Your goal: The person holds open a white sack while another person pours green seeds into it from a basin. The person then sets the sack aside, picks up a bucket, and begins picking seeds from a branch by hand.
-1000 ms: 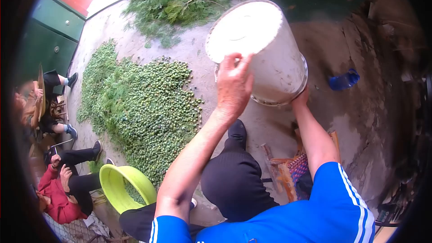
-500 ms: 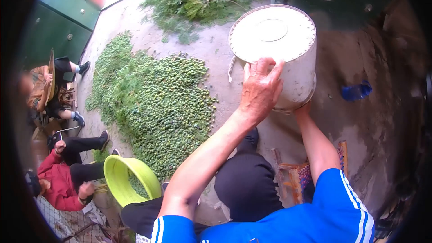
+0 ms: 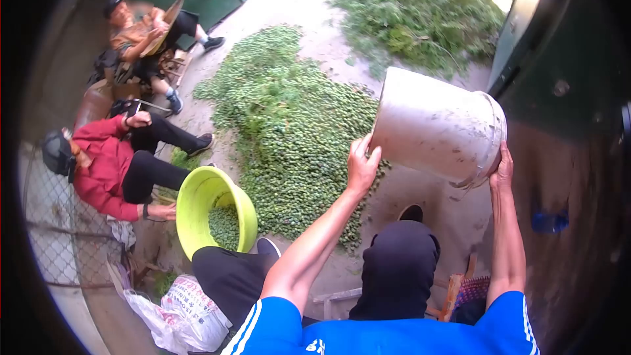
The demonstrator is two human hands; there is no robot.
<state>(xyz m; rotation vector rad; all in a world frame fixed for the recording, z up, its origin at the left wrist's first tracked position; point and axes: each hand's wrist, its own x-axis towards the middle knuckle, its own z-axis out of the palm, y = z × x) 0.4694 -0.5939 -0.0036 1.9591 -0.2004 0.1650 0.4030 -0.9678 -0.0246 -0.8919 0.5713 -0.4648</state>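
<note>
I hold a white plastic bucket up in front of me, tipped on its side with its bottom to the left and its mouth to the right. My left hand presses against the bucket's bottom edge. My right hand grips the rim at the mouth. Below the bucket lies a wide heap of small green fruits on the concrete floor. My knees in dark trousers are under my arms.
A yellow-green basin with some green fruits stands at the left. Two seated people, one in red and one further back, are at the left. Cut green branches lie at the back. A white sack lies near my feet.
The bucket has turned from bottom-up to lying sideways with its mouth to the right. My view has swung left, bringing the seated people and basin further into view.
</note>
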